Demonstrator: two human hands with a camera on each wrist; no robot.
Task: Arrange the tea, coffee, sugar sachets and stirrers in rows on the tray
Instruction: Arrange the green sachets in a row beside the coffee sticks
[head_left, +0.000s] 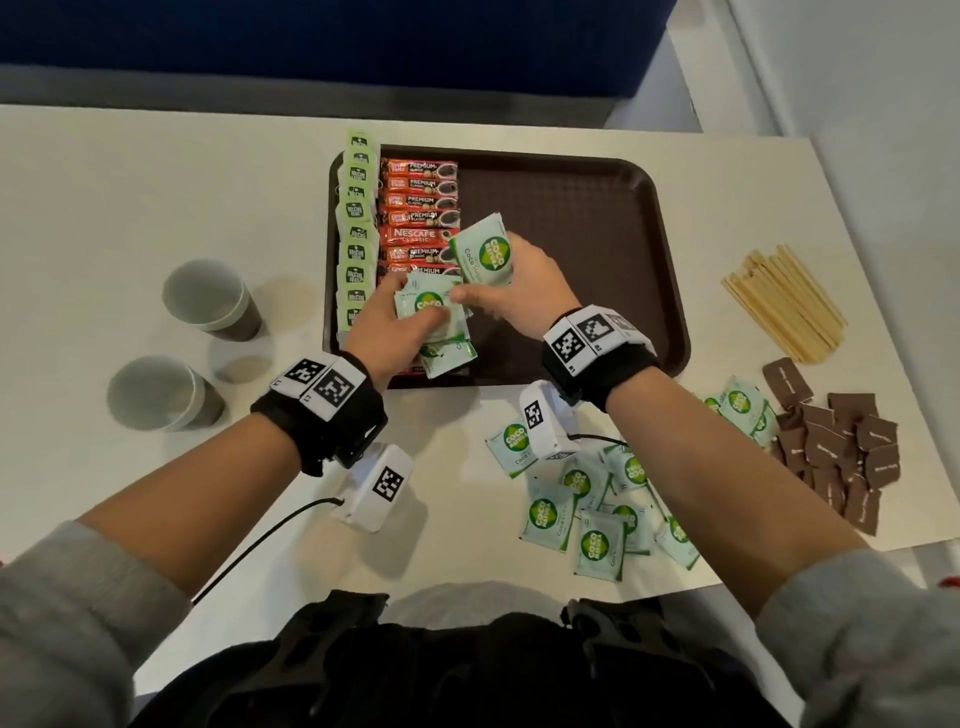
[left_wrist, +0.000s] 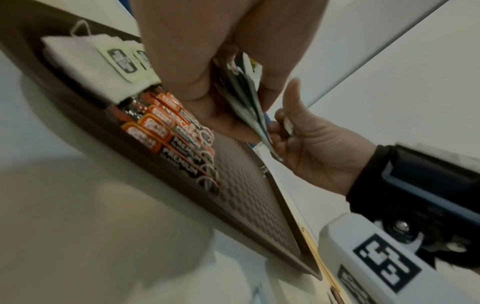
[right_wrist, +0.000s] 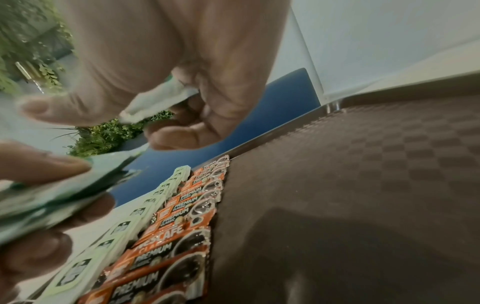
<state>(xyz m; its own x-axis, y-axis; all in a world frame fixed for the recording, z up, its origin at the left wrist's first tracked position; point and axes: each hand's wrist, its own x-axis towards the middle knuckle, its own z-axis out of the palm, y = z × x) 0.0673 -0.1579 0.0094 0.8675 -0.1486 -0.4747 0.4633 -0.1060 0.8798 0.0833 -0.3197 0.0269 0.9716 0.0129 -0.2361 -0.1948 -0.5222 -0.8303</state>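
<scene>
A brown tray (head_left: 597, 208) holds a row of green-tagged tea bags (head_left: 357, 228) at its left edge and a row of red coffee sachets (head_left: 420, 218) beside them. My left hand (head_left: 395, 322) grips a stack of green coco sugar sachets (head_left: 431, 312) over the tray's near left part. My right hand (head_left: 514, 286) pinches one green coco sugar sachet (head_left: 485, 254) lifted above the coffee row. In the left wrist view the stack (left_wrist: 244, 102) fans out between the fingers (left_wrist: 187, 82). In the right wrist view the single sachet (right_wrist: 155, 100) is pinched above the coffee row (right_wrist: 182, 226).
Loose green sugar sachets (head_left: 597, 509) lie on the white table near the front edge. Brown sachets (head_left: 841, 457) are heaped at the right, wooden stirrers (head_left: 784, 301) beyond them. Two paper cups (head_left: 208, 301) (head_left: 156, 395) stand left of the tray. The tray's right half (right_wrist: 363, 164) is bare.
</scene>
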